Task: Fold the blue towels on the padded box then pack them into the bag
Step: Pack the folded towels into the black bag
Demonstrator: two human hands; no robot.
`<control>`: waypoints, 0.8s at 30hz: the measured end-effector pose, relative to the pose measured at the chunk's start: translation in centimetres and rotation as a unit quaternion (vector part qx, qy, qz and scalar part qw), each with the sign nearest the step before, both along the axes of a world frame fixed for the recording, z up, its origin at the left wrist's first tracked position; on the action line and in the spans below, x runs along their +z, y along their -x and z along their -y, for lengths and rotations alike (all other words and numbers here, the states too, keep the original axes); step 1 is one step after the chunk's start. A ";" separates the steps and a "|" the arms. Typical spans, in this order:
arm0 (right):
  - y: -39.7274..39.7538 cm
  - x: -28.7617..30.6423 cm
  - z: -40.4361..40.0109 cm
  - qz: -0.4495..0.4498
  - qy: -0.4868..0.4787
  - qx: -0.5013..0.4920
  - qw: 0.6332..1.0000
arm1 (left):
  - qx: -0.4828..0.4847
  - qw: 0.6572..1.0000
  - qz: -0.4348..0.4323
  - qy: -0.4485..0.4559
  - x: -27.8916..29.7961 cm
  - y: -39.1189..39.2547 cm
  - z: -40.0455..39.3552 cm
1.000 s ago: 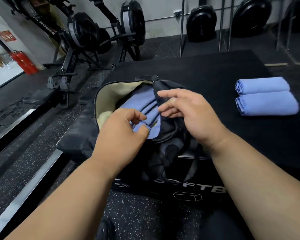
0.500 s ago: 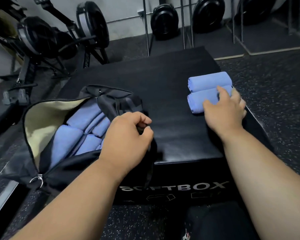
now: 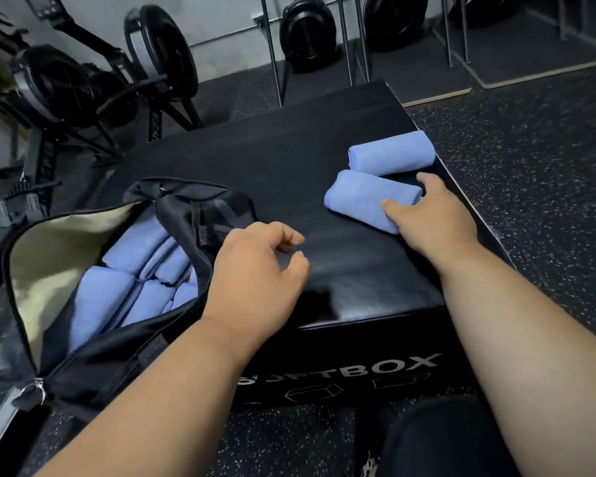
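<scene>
Blue rolled towel (image 3: 365, 196) lies in the right grip (image 3: 430, 218), fingers curled round it; left grip (image 3: 255, 270) loose, holding nothing.

Rowing machines (image 3: 83, 87), speckled rubber floor (image 3: 530, 160), mat (image 3: 516, 49)

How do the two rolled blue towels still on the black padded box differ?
The nearer rolled blue towel is held by the right hand; the farther rolled blue towel lies untouched. The nearer one lies angled, apart from the farther one. Both are rolled and sit on the black padded box.
</scene>
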State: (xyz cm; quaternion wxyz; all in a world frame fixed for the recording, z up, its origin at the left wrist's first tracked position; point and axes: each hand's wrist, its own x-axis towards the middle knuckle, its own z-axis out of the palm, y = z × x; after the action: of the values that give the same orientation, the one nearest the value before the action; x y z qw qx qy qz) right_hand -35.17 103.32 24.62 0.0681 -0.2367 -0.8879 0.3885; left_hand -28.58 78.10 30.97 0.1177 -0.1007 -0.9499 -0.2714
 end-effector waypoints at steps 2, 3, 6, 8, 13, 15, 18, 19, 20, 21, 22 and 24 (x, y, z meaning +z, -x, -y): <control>0.0 -0.2 -0.1 0.029 -0.036 0.011 0.999 | -0.007 1.000 0.007 -0.004 -0.2 -0.2 -0.1; 0.0 -0.1 -0.1 0.042 -0.048 0.016 0.998 | -0.008 1.000 0.012 -0.004 -0.3 -0.3 0.0; -0.1 0.1 0.1 0.062 -0.043 0.037 0.996 | -0.009 1.000 0.016 -0.004 -0.3 -0.5 0.2; -0.1 0.5 0.3 0.044 -0.023 0.052 0.997 | -0.004 1.000 0.022 -0.003 -0.3 -0.6 0.5; -0.6 1.0 1.4 0.028 0.070 0.094 0.993 | 0.003 0.999 0.034 -0.002 -0.1 -1.2 1.0; -0.7 1.0 1.9 0.035 0.094 0.126 0.987 | 0.007 0.999 0.038 -0.002 0.1 -1.4 1.3; -1.1 1.2 2.8 0.018 0.141 0.145 0.979 | 0.016 0.998 0.053 -0.015 0.5 -1.9 1.8; -1.3 1.3 3.2 0.009 0.165 0.143 0.976 | 0.021 0.997 0.064 -0.028 0.6 -2.1 1.9; -1.5 1.5 3.6 -0.013 0.190 0.139 0.972 | 0.026 0.996 0.076 -0.047 0.8 -2.3 2.0; -1.6 1.7 4.1 -0.044 0.210 0.143 0.966 | 0.034 0.993 0.087 -0.077 1.0 -2.4 2.1; -1.7 2.1 4.7 -0.081 0.232 0.149 0.958 | 0.044 0.987 0.099 -0.121 1.0 -2.4 2.2; -2.2 3.4 6.2 -0.145 0.290 0.182 0.928 | 0.071 0.962 0.124 -0.234 1.6 -2.2 2.4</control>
State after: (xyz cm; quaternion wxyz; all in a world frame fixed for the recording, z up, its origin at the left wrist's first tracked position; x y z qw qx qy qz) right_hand -32.95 97.14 28.07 0.0528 -0.0211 -0.7449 0.6647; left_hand -26.34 75.69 32.54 0.0382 0.0316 -0.8716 -0.4876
